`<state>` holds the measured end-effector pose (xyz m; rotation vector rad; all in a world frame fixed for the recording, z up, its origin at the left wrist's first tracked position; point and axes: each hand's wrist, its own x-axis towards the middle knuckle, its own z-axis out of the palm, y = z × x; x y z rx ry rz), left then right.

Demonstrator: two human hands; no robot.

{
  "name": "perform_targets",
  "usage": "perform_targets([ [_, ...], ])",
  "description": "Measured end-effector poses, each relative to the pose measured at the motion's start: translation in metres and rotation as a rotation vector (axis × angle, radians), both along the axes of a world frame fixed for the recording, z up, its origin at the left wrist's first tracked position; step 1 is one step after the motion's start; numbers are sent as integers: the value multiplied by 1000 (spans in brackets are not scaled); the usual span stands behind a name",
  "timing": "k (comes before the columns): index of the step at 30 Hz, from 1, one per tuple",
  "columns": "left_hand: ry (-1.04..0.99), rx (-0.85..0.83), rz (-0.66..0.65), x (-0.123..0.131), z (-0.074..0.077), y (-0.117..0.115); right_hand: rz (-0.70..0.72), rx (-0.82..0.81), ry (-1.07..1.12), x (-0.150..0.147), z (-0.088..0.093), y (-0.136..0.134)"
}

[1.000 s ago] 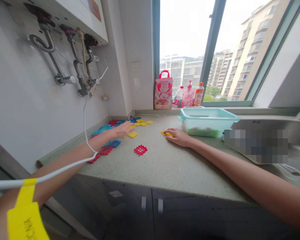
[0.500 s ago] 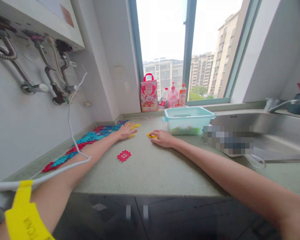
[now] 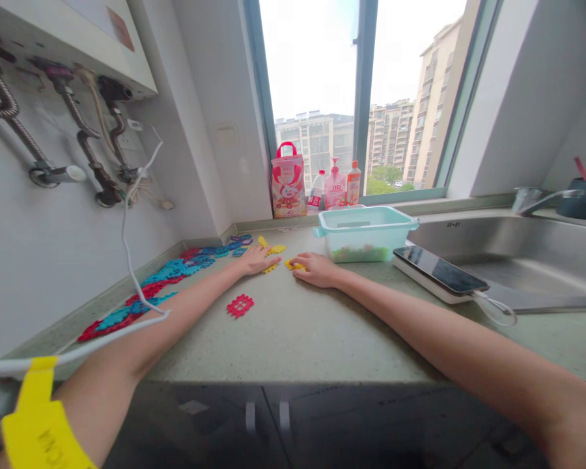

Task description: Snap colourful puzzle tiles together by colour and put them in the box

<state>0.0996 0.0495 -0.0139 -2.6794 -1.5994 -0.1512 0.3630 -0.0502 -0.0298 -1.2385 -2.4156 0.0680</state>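
My left hand (image 3: 254,260) lies palm down with its fingers stretched over yellow toothed plastic building pieces (image 3: 276,249) near the back of the counter. The hand partly covers them. Fingers curled, my right hand (image 3: 318,270) grips a yellow toothed building piece (image 3: 289,264), mostly hidden under the fingertips. A gap of bare counter separates the two hands. Nearer the front lies a single red square building piece (image 3: 240,305) with notched edges. Left of my left arm, blue and red building pieces (image 3: 170,270) spread in a band along the wall.
A pale turquoise bin (image 3: 366,238) with green pieces inside stands right of my right hand. Beside it, a phone on a white block (image 3: 442,272) overlaps the sink's (image 3: 542,260) edge. Bottles (image 3: 335,189) and a pink bag (image 3: 288,185) line the window. A white cable (image 3: 134,260) hangs across my left arm.
My left hand has slid right, toward my right hand, with yellow pieces shifting along under it. My right hand stays on its yellow piece. The camera view has shifted slightly.
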Motion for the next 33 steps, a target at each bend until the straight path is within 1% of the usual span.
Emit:
perform_targets([
  [5,-73,-33,-112,17,0,-25,-23,-5,44,0,-3,0],
  [9,-372,-84,-229,23,2,-35,-39,11,110,0,-4,0],
  [10,-442,-58,-234,21,3,-37,-36,13,117,0,-4,-1],
  [12,-509,38,-180,12,7,-37,-40,6,121,0,-2,-2],
  [14,-473,102,-102,-4,9,-36,-50,-9,116,0,-1,-4],
  [15,-425,113,-80,-13,10,-34,-56,-16,113,0,0,-4],
  [19,-176,155,-107,-50,14,-32,-51,-32,107,2,1,-4],
  [21,-126,197,-101,-64,18,-36,-44,-40,99,3,0,-2],
  [23,-99,237,-100,-78,23,-43,-48,-46,88,3,-1,-1],
  [27,-13,322,-171,-108,36,-58,-47,-43,75,3,0,-1],
  [29,22,355,-183,-121,43,-64,-42,-39,76,3,0,-1],
  [31,14,402,-160,-126,47,-74,-42,-33,83,3,0,-1],
  [33,-32,452,-139,-120,49,-95,-43,-30,88,3,-1,0],
])
